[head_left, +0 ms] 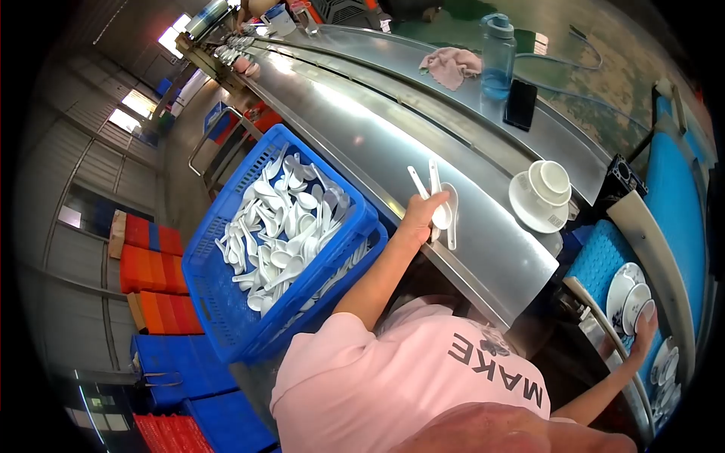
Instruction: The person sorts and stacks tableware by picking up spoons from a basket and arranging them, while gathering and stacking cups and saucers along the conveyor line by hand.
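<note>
My left hand (423,217) is closed around several white spoons (442,215) above the metal table edge, their handles pointing in different directions. On the blue conveyor at the right, my right hand (643,338) grips a small white cup (643,314) at the top of a stack. Under that cup are a bowl (633,297) and a plate (621,285), both white with dark patterns. Another set, a plate (528,208) with bowls (554,181) nested on it, stands on the metal table between my hands.
A blue crate (214,294) of white spoons (279,234) stands left of the metal table (362,121). A water bottle (498,57), phone (520,104) and pink cloth (451,66) lie along the far side. More dishes (664,377) sit lower on the conveyor (600,253).
</note>
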Tool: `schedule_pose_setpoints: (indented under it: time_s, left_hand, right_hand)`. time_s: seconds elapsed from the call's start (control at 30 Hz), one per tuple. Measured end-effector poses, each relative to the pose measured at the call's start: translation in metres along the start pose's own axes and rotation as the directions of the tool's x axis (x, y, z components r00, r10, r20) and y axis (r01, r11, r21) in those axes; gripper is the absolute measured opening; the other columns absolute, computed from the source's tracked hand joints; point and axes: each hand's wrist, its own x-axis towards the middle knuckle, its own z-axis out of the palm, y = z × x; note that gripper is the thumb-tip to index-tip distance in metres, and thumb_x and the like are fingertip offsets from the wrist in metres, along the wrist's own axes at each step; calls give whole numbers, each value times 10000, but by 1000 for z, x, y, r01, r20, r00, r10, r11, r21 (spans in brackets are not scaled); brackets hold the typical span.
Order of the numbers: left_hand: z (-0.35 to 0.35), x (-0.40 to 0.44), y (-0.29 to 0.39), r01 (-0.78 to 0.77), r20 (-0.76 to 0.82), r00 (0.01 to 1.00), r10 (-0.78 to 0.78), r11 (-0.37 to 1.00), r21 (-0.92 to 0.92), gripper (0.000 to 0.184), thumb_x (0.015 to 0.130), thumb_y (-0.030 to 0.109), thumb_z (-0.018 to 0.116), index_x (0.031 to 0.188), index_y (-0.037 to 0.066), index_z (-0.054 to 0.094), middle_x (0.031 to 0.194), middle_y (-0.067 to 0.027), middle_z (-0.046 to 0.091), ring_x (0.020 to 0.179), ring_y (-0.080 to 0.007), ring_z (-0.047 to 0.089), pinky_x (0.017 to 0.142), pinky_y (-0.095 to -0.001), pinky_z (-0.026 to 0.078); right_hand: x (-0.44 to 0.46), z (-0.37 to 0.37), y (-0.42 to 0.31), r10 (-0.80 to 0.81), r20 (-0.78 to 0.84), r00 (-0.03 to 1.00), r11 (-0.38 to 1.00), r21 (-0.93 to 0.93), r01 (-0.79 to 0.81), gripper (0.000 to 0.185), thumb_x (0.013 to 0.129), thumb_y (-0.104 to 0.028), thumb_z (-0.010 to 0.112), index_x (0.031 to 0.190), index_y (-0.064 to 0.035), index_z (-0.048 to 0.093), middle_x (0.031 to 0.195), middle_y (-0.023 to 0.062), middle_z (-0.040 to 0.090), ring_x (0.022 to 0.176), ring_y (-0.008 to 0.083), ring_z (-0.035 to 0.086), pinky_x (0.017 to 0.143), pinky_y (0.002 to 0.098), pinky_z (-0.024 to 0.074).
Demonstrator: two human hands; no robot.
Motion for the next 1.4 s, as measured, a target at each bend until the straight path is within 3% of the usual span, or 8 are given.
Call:
schedule_pose_setpoints:
  time_s: [0.27, 0.6, 0.9, 1.0, 1.13, 1.2, 1.27, 1.4]
  left_hand:
    - [-3, 3, 2, -8, -28, 1000, 12, 986, 168, 247, 751, 136, 636, 901, -53, 582, 766, -75, 597, 650, -162, 590, 561, -275, 471]
    - [22, 36, -2, 30, 23, 999, -33, 994, 106, 253, 764, 117, 630, 954, -33, 556, 845, -78, 575, 762, -166, 566, 642, -296, 454]
    - [14, 90, 21, 94, 37, 994, -100, 986, 135, 278, 780, 107, 610, 993, -41, 510, 851, -110, 569, 766, -209, 582, 625, -345, 489]
    - [-2, 121, 5, -26, 2, 1000, 26, 1000, -5, 261, 785, 95, 610, 983, -41, 507, 856, -106, 568, 760, -212, 585, 615, -354, 496]
    - [-7, 103, 17, -121, -105, 986, 130, 989, 83, 227, 750, 96, 661, 904, -21, 542, 790, -101, 580, 658, -207, 594, 581, -335, 520]
    - [-26, 102, 20, -92, -34, 995, 97, 988, 124, 241, 749, 109, 660, 916, -25, 548, 798, -103, 575, 668, -200, 594, 576, -330, 522]
    - [-31, 93, 19, -144, -29, 986, 162, 933, 331, 273, 779, 131, 633, 976, -26, 530, 781, -79, 559, 651, -173, 575, 567, -306, 500]
    - [-16, 55, 23, -125, 111, 991, 81, 865, 487, 390, 804, 134, 583, 1127, -33, 444, 861, -94, 544, 748, -182, 574, 627, -283, 492]
  right_hand:
    - [28, 107, -28, -130, -92, 987, 940, 304, 152, 386, 848, -197, 545, 1178, -2, 494, 1103, 76, 548, 991, 169, 514, 866, 306, 406]
    - [60, 270, -152, -53, -53, 997, 975, 215, 63, 338, 621, -9, 523, 952, 5, 590, 844, 77, 611, 783, 163, 571, 697, 276, 447]
    - [82, 344, -183, -61, -24, 998, 965, -258, 53, 394, 703, -46, 516, 1092, 13, 532, 976, 174, 604, 883, 283, 572, 786, 347, 442]
    - [103, 359, -140, -28, 17, 999, 996, -79, 29, 386, 766, -108, 537, 1138, -9, 515, 1028, 162, 582, 917, 251, 554, 783, 339, 440]
    - [60, 303, -174, -20, 156, 988, 992, 127, 0, 333, 801, -207, 565, 1052, 12, 563, 944, 114, 604, 834, 162, 549, 738, 283, 444]
    - [54, 249, -158, -126, -32, 992, 982, 138, 129, 299, 790, -203, 574, 1000, 10, 589, 879, 99, 625, 793, 152, 558, 706, 283, 454]
    - [53, 169, -127, -310, -325, 893, 933, -284, 221, 244, 727, -152, 589, 946, -54, 632, 821, 120, 644, 769, 183, 610, 696, 301, 475]
    - [29, 5, -67, -545, -614, 571, 621, -753, -217, 316, 712, -38, 489, 1004, -86, 603, 985, 167, 596, 907, 346, 561, 823, 398, 447]
